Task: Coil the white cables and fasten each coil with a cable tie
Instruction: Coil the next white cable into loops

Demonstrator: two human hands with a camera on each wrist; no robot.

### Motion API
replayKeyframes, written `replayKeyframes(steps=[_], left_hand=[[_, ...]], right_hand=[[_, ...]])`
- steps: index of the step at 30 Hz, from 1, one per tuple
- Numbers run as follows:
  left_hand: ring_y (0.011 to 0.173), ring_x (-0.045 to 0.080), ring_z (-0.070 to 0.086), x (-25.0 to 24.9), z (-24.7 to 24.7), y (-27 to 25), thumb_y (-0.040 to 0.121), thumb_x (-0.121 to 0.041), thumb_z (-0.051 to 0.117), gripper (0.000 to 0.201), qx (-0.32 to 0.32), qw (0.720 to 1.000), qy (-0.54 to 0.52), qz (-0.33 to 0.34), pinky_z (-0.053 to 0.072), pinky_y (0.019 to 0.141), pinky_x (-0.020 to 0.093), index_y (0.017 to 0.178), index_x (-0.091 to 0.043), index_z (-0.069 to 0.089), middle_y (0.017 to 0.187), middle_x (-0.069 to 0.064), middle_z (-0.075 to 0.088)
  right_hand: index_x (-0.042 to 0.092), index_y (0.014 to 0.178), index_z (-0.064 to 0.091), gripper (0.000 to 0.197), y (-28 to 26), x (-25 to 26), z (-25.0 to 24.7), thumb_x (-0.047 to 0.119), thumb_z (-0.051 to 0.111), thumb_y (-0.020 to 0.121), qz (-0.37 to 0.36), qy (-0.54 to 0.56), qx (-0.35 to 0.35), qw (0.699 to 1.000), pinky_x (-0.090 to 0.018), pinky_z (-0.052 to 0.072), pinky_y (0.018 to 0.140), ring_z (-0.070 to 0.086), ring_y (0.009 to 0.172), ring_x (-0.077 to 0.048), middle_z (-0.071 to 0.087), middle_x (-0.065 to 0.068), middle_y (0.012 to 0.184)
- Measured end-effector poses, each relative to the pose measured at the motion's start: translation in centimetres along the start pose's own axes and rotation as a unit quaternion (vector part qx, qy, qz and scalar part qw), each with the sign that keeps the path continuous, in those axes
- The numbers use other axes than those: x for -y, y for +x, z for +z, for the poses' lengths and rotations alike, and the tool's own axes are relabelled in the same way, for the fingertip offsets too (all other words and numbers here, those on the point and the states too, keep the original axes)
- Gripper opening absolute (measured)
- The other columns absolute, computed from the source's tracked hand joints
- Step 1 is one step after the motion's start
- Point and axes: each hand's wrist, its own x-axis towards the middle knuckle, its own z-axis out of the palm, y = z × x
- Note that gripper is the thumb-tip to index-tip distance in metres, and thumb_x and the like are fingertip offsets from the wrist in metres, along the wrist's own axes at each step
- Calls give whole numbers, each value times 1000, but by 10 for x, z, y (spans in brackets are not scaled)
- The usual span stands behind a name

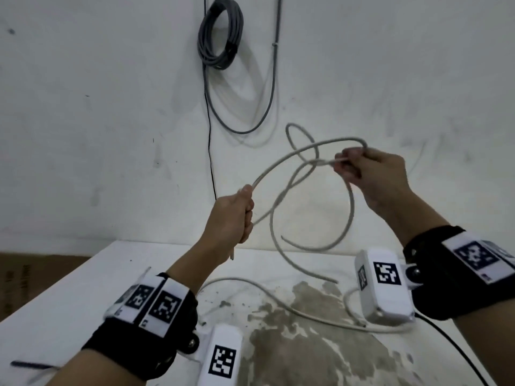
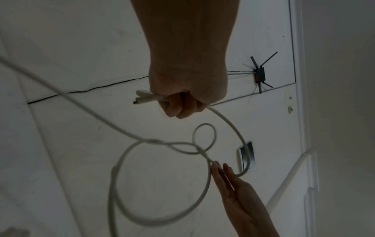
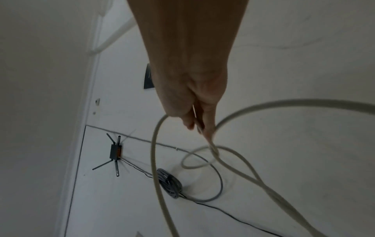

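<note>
Above the table, the white cable is gripped by the left hand and pinched by the right hand, mid-coiling; another loop should be gathered next.

Dim, flat indoor light throughout; both wrist views are murky and wide-angle warped, with motion-blurred edges.

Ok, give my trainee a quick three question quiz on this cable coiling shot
1. True or false: both hands hold the white cable above the table.
2. Which hand grips the cable's end, plug sticking out of the fist: left hand or right hand?
3. What hangs on the wall: A a grey cable coil, B a clock, C a towel?

Key: 1 true; 2 left hand; 3 A.
</note>
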Motion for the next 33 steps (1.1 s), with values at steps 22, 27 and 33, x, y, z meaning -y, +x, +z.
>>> replayKeyframes(steps=[22, 27, 33], left_hand=[[30, 7, 21, 17, -14, 5, 100, -31, 39, 45, -71, 997, 13, -41, 17, 34, 15, 58, -15, 34, 39, -8, 26], [29, 7, 22, 19, -13, 4, 99, -30, 41, 43, -76, 996, 34, -45, 19, 34, 15, 59, -14, 36, 39, -8, 28], [29, 5, 21, 19, 1, -1, 100, -34, 38, 44, -29, 999, 41, -19, 20, 33, 14, 60, -16, 32, 36, -13, 25]], right_hand=[[-9, 84, 62, 19, 6, -21, -17, 3, 50, 94, 51, -334, 153, 929, -22, 56, 48, 68, 48, -22, 66, -23, 76], [-7, 81, 66, 32, 8, -28, -22, 17, 50, 95, 45, -440, 125, 888, -15, 39, 34, 46, 28, -7, 61, -11, 57], [-2, 88, 63, 19, 14, -25, -10, 11, 51, 95, 46, -224, 36, 973, -22, 58, 54, 63, 53, -23, 58, -18, 74]])
